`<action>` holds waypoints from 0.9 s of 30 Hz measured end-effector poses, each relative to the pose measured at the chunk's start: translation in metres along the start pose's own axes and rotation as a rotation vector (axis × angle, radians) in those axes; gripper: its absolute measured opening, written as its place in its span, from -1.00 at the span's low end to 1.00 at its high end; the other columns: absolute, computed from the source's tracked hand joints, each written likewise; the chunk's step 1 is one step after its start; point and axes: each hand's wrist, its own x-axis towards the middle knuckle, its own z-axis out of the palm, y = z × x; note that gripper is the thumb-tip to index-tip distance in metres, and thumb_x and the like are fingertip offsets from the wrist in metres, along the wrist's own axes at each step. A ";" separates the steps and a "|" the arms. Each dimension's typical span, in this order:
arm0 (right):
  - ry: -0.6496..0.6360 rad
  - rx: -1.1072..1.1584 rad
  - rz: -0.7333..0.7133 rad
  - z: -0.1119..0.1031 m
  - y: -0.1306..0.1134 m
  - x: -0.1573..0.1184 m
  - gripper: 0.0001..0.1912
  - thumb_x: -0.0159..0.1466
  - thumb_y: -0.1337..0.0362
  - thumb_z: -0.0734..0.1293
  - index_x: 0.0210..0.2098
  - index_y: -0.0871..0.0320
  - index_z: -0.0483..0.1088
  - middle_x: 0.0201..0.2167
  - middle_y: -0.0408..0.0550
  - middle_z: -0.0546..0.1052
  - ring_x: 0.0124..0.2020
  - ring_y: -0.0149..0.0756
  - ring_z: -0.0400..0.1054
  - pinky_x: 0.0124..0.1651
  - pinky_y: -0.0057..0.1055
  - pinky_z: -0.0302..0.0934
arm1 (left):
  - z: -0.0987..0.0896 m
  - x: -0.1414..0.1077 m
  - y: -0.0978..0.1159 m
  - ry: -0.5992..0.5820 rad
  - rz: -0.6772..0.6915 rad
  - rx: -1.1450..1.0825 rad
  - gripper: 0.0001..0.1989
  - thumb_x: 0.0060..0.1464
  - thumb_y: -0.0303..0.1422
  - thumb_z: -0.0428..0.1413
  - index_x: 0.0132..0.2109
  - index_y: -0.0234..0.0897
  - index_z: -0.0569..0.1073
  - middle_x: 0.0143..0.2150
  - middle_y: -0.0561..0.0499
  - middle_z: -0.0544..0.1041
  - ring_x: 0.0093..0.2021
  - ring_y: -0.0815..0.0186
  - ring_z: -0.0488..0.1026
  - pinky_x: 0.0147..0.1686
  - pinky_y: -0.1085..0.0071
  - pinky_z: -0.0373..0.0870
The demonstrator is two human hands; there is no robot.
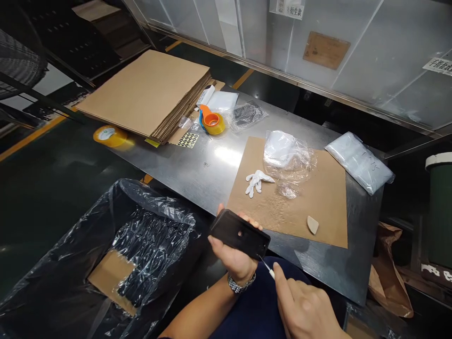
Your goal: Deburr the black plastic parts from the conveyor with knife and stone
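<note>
A black phone case (233, 233) with a small round hole lies tilted in my left hand (233, 259), the fingers wrapped round its edges. In my right hand (303, 301) is a thin pointed tool with a white handle (271, 272). Its metal tip meets the case's lower right edge, near the corner; whether it goes into the edge I cannot tell. Beyond the case a brown cardboard sheet (328, 197) covers part of the metal table, bearing a white glove (258, 181), clear plastic bags (287, 153) and a small beige wedge-shaped piece (312, 225).
Stacked cardboard sheets (148, 89) occupy the table's far left, with an orange tape dispenser (212, 121), a yellow tape roll (110, 135) and a sticker sheet (188, 140) close by. A plastic-wrapped pack (360, 162) rests at right. Left of me stands a bin lined with black plastic (155, 207).
</note>
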 end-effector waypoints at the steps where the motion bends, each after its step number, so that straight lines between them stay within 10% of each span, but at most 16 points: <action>1: -0.005 -0.016 -0.006 0.000 -0.001 0.001 -0.62 0.17 0.56 0.00 -0.14 0.50 0.33 -0.74 -0.14 0.31 -0.77 -0.41 0.20 -0.74 -0.47 -0.06 | 0.000 0.000 0.000 -0.007 0.016 0.005 -0.50 0.00 0.06 -0.16 0.05 0.08 0.30 -0.45 0.07 0.40 -0.50 0.33 0.33 -0.51 0.38 0.36; 19: -0.011 -0.169 -0.023 0.007 -0.005 -0.008 -0.57 0.05 0.53 0.07 -0.12 0.48 0.36 -0.74 -0.15 0.23 -0.76 -0.40 0.13 -0.71 -0.46 -0.12 | -0.003 -0.004 0.000 -0.039 0.101 0.024 -0.54 0.00 0.06 -0.15 0.00 0.09 0.35 -0.44 0.08 0.41 -0.51 0.33 0.34 -0.52 0.36 0.36; 27: 0.025 -0.221 0.045 0.002 -0.003 -0.003 -0.57 0.12 0.54 0.01 -0.10 0.44 0.34 -0.74 -0.14 0.21 -0.74 -0.35 0.11 -0.64 -0.38 -0.15 | -0.006 0.001 -0.004 0.042 -0.079 0.085 -0.52 0.09 0.00 -0.18 0.10 -0.01 0.25 -0.44 0.07 0.41 -0.51 0.33 0.38 -0.51 0.37 0.39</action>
